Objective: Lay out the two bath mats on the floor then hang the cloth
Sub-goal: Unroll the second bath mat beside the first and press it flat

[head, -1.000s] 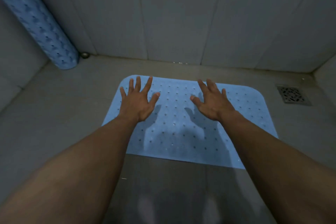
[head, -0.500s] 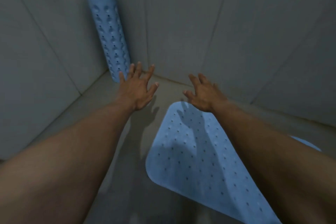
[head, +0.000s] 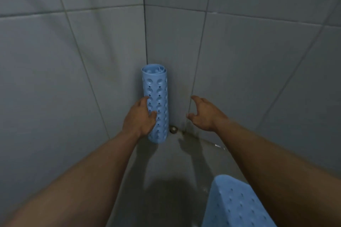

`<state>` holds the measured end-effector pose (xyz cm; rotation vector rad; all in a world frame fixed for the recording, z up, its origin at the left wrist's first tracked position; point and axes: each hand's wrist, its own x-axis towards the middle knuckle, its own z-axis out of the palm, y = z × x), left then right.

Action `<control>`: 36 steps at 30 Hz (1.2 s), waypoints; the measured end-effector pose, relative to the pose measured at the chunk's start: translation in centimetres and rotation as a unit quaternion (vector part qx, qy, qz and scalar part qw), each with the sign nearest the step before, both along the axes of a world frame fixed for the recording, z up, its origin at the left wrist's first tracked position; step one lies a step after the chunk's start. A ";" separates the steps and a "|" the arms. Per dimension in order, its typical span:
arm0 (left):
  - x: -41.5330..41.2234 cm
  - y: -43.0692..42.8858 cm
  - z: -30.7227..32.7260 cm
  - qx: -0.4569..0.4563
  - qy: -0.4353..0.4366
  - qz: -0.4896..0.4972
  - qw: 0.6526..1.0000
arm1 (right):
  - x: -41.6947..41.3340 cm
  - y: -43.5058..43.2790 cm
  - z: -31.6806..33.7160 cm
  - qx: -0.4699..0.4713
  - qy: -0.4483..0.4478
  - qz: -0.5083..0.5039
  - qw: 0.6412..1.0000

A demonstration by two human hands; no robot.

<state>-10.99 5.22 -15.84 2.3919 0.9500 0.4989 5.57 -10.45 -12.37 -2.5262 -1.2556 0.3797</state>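
Note:
A rolled blue bath mat (head: 157,97) stands upright in the corner where two tiled walls meet, its suction cups facing outward. My left hand (head: 140,118) wraps its fingers around the left side of the roll near its lower half. My right hand (head: 204,114) hovers open to the right of the roll, fingers curled and apart, holding nothing. A second blue bath mat (head: 234,206) lies flat on the floor at the bottom right, partly hidden by my right forearm. No cloth is in view.
Grey tiled walls (head: 73,61) close in on the left and at the back. A small round metal fitting (head: 173,129) sits on the floor right beside the roll's base. The grey floor (head: 166,180) stretches between my arms.
Both hands have left the flat mat and reached toward the corner. My view has turned left and up to the roll. My left hand has closed around the rolled mat.

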 end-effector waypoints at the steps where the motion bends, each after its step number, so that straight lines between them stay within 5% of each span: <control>1: 0.8 1.0 -0.1 -0.020 -0.019 0.011 1.000 | 0.7 1.9 -0.3 0.016 0.009 -0.001 1.000; 7: 4.9 5.7 -1.9 -0.164 -0.078 0.057 0.982 | 3.2 10.6 -3.1 0.087 0.090 0.004 0.992; 9: 5.7 6.7 -2.6 -0.209 -0.104 0.064 0.970 | 3.3 12.7 -4.1 0.126 0.178 -0.030 0.975; 12: 6.7 8.1 -3.6 -0.278 -0.139 0.061 0.949 | 2.7 14.9 -4.6 0.208 0.344 -0.114 0.908; 16: 6.9 7.8 -3.7 -0.377 -0.220 0.092 0.895 | 1.3 14.4 -4.3 0.199 0.499 -0.154 0.830; 21: 5.4 6.1 -2.8 -0.488 -0.203 0.112 0.842 | 1.3 12.5 -4.2 0.138 0.567 -0.150 0.798; 27: 3.5 5.6 -1.1 -0.619 -0.158 0.134 0.758 | 2.5 9.5 -4.6 0.140 0.686 -0.163 0.695; 36: 0.5 1.0 -3.5 -0.651 -0.098 0.126 0.742 | -0.8 3.8 -6.8 0.095 0.663 -0.094 0.737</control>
